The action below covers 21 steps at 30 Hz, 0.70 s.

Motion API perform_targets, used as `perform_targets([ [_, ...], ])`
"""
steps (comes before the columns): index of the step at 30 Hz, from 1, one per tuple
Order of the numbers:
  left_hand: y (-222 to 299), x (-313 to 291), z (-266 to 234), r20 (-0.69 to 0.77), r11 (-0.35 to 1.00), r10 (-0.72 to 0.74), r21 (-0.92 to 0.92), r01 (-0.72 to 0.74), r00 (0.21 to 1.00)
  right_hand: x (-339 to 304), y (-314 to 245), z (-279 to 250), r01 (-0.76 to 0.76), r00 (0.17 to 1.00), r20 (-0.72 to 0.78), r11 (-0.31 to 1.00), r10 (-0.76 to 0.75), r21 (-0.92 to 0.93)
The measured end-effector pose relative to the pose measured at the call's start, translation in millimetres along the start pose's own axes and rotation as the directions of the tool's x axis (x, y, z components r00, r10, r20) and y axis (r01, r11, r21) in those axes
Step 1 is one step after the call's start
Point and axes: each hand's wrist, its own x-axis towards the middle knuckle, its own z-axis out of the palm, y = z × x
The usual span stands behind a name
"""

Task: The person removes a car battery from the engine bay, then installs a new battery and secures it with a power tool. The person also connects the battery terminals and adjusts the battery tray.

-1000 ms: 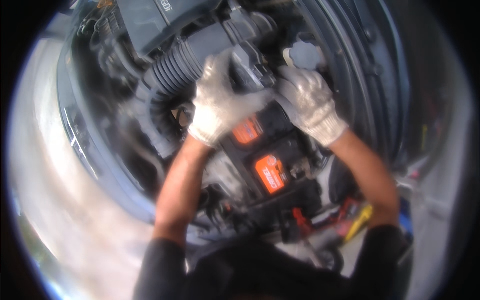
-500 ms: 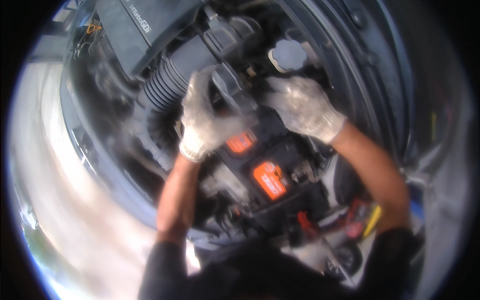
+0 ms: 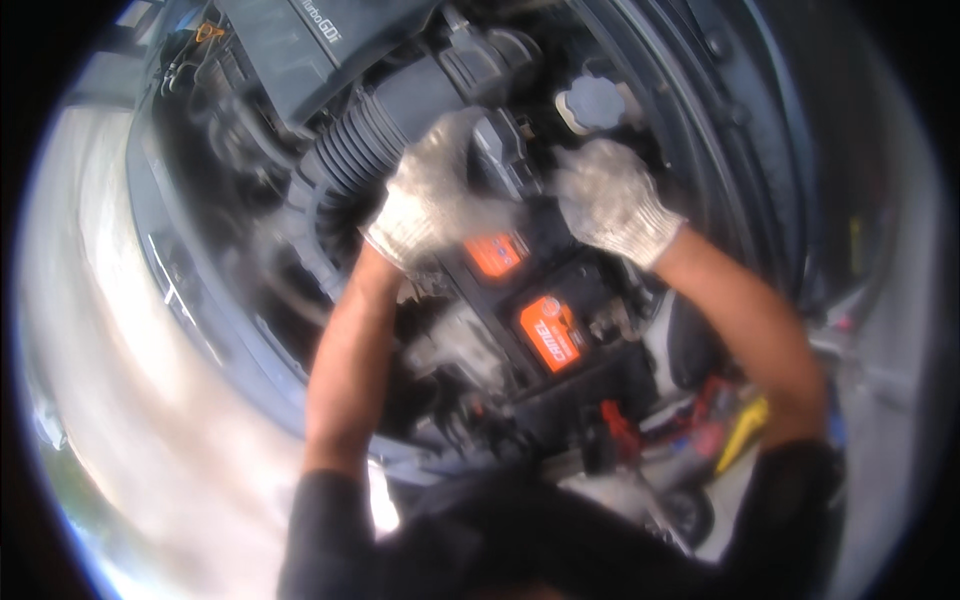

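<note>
Both my hands wear whitish knit work gloves. My left hand (image 3: pixel 425 200) is spread beside a dark grey box-shaped plastic part (image 3: pixel 502 148), its fingers pointing up along that part and its blurred thumb stretched out over the battery. Across from it, my right hand (image 3: pixel 612 203) is closed, with fingers curled toward the far end of the battery. Its fingertips are blurred, and what they hold, if anything, is hidden. Below the hands sits the black car battery (image 3: pixel 515 292), with an orange label (image 3: pixel 550 333) on its top.
A ribbed black air intake hose (image 3: pixel 355 145) runs left of my left hand, below the engine cover (image 3: pixel 300 50). Beyond my right hand is a reservoir with a grey cap (image 3: pixel 595 102). Red (image 3: pixel 622 432) and yellow (image 3: pixel 742 435) things lie at lower right, near my right arm.
The engine bay has shifted slightly right and up in view. My left hand keeps its place by the grey part. My right hand's fingers are more curled than before.
</note>
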Motion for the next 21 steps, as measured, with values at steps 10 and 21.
perform_targets([
  [10,-0.4,-24.5,26.5,-0.234,0.999,0.010,0.047,0.001,0.972,-0.2,33.6,5.5,0.137,0.990,0.005,0.987,-0.137,0.083],
  [21,-20.0,-29.2,25.8,-0.432,0.896,0.411,0.030,-0.442,0.803,17.4,18.3,-14.6,-0.169,0.983,0.112,0.955,0.146,0.242],
])
